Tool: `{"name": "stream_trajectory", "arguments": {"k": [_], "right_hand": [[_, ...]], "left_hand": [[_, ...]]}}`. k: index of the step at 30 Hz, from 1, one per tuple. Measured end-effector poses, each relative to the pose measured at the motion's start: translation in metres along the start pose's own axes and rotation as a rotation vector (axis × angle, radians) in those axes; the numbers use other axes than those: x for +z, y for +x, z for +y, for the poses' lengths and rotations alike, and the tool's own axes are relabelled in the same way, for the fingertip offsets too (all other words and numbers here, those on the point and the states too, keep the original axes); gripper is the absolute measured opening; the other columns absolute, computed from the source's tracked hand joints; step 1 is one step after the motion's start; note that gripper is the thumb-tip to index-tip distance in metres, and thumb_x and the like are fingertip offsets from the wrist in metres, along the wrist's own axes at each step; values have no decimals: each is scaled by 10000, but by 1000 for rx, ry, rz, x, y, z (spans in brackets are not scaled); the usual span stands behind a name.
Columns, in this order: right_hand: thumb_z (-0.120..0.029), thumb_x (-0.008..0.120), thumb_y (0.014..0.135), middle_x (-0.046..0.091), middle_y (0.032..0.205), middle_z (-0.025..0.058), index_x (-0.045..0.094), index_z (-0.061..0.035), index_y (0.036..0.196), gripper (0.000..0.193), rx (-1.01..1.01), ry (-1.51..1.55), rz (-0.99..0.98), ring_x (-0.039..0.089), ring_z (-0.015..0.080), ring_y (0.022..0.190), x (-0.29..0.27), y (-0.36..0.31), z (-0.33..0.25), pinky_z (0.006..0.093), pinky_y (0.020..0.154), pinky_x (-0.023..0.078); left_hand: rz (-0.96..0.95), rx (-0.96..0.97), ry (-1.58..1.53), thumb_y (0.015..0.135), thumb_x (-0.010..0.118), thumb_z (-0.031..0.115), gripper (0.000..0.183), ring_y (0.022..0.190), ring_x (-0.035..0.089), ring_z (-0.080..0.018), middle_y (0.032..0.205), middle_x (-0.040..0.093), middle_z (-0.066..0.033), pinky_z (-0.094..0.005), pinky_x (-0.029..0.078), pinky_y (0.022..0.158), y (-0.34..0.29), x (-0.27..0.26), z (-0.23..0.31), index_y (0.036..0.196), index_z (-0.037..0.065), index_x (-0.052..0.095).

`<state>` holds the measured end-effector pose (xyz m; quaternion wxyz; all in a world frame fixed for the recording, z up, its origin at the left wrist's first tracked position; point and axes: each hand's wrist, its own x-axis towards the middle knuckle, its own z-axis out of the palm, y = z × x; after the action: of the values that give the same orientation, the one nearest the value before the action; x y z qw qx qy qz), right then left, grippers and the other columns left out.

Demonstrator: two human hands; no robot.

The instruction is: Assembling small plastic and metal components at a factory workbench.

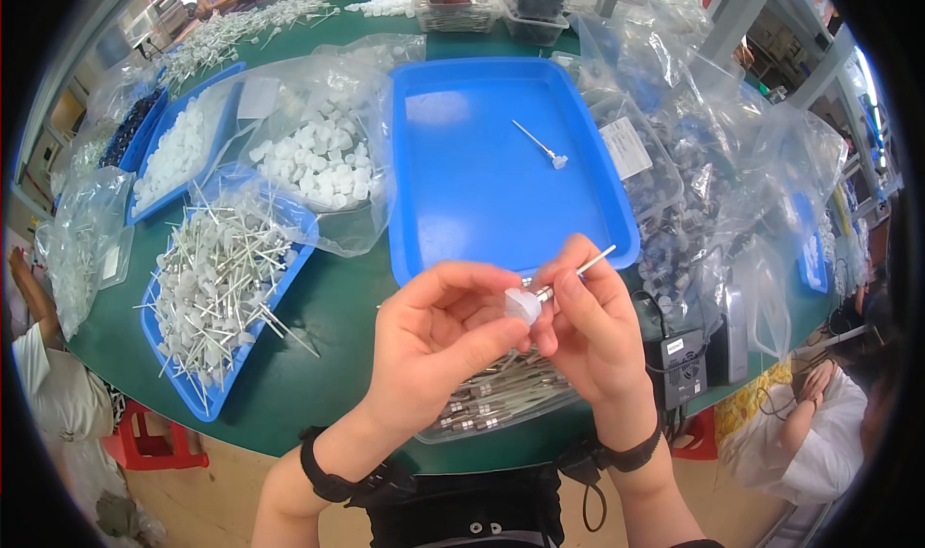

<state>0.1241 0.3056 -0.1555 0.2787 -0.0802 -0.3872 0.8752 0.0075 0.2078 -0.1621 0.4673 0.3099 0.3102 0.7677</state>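
My left hand (448, 341) pinches a translucent white plastic cap (523, 305) between thumb and fingers. In my right hand (599, 331) is a thin white rod with a metal fitting (594, 261), gripped between thumb and forefinger and slanting up to the right. The fitting's end meets the cap; how far it sits inside is hidden by my fingers. Both hands are over the near edge of a blue tray (482, 211), where one rod with a white cap (541, 145) lies. Under my hands, a clear container holds several rods with metal fittings (491, 404).
At left, a blue tray (207, 408) is heaped with capped rods. Behind it lies an open bag of white caps (323, 163). Clear bags of parts (694, 182) crowd the right side, near a black box with cables (682, 370). Other people sit around the green table (279, 413).
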Motion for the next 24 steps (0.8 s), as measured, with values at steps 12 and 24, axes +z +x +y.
{"name": "stream_trajectory", "arguments": {"k": [12,24], "right_hand": [[-139,463,919,541,690,73,467,-20,917,119,68,78,-65,511,120,579,-4,0,-2,287,589,480],[-50,498,887,576,746,102,461,5,898,67,-124,-194,-24,541,115,612,-1,-2,2,254,561,489]], "left_hand": [[-115,-85,-202,847,497,-27,204,812,597,-225,918,604,-179,-330,493,730,3,-6,1,1040,-79,539],[-103,-193,-155,849,487,80,140,792,567,-278,879,562,-154,-374,450,682,3,-9,-3,975,46,536]]}}
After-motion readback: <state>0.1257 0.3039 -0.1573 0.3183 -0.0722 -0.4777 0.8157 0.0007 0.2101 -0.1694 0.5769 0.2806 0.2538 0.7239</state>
